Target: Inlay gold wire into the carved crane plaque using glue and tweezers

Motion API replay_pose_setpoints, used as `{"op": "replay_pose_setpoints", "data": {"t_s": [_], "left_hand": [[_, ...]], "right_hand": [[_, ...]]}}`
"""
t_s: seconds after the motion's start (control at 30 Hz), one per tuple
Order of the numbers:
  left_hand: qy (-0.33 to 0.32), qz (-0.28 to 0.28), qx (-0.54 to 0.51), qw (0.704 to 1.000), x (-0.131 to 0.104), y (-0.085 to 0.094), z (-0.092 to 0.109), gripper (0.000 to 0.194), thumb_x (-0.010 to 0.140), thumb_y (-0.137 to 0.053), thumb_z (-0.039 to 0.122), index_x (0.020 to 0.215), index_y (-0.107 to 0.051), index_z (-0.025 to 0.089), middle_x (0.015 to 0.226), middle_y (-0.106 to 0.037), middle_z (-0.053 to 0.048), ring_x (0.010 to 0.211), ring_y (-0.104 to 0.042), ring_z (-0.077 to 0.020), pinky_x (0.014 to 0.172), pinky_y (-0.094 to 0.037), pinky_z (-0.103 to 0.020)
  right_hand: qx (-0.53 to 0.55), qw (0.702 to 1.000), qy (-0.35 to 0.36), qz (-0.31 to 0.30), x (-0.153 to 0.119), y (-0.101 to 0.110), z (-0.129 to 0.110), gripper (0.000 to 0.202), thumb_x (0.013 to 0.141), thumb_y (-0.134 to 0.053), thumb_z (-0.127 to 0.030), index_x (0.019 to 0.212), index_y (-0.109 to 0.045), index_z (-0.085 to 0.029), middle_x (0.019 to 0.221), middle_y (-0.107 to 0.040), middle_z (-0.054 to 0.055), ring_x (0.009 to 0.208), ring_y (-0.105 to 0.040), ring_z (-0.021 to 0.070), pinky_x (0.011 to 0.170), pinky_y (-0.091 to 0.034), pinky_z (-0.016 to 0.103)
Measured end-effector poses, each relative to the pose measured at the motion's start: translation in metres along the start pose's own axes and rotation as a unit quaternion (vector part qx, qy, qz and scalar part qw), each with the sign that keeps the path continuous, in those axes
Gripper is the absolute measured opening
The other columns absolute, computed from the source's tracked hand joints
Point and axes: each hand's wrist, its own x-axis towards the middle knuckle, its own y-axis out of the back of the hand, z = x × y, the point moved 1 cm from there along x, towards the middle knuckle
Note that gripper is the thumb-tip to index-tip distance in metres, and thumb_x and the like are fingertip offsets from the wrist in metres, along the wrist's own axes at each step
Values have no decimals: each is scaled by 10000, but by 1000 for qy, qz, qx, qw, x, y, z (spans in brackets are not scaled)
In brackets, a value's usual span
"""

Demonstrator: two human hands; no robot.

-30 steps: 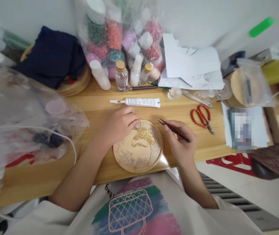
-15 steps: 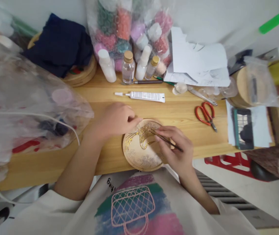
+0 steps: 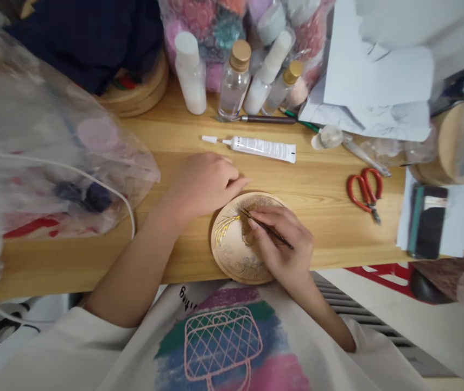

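A round, pale disc lies near the table's front edge, with a gold, raised bird-like design and fine dark wave lines drawn on it. My right hand pinches a pair of slim dark tweezers over the disc. Their tips are at the upper part of the gold design; whether they grip anything is too small to see. My left hand rests on the table at the disc's upper left, fingers curled under and thumb stretched out just beyond the rim. Part of the design is hidden behind my right hand.
A white tube lies behind the disc, its cap pointing left. Several small bottles stand farther back. Red-handled pliers and a phone lie to the right. A clear plastic bag and white cable occupy the left.
The tweezers have shifted left across the disc, from the bird's body toward its upper left. My left thumb has moved slightly off the rim. The view has tilted closer to the table.
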Motion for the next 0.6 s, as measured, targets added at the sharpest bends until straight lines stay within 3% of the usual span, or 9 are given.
{"op": "replay_pose_setpoints", "data": {"t_s": [0.2, 0.47, 0.6], "left_hand": [[-5, 11, -10, 1000, -1, -1, -1, 435, 918, -560, 338, 505, -566, 201, 522, -514, -6, 549, -469, -153, 564, -318, -303], [46, -46, -8, 998, 2, 4, 4, 427, 914, -553, 345, 517, -568, 187, 546, -489, -3, 585, -446, -144, 606, -299, -293], [37, -51, -12, 998, 1, 5, 4, 426, 924, -508, 346, 538, -578, 179, 569, -512, -5, 606, -456, -135, 612, -302, -275]], "right_hand": [[6, 1000, -11, -3, 0, -1, 0, 191, 873, -653, -128, 1002, -705, -258, 1001, -748, 30, 941, -696, 191, 856, -572, 388], [1, 1000, -7, 4, 0, -1, 0, 158, 885, -640, -131, 977, -710, -239, 982, -752, 33, 928, -702, 185, 847, -579, 379], [0, 1000, 9, 8, 0, -2, 0, 134, 879, -651, -133, 971, -712, -209, 970, -756, 45, 920, -704, 184, 841, -582, 375]]}}
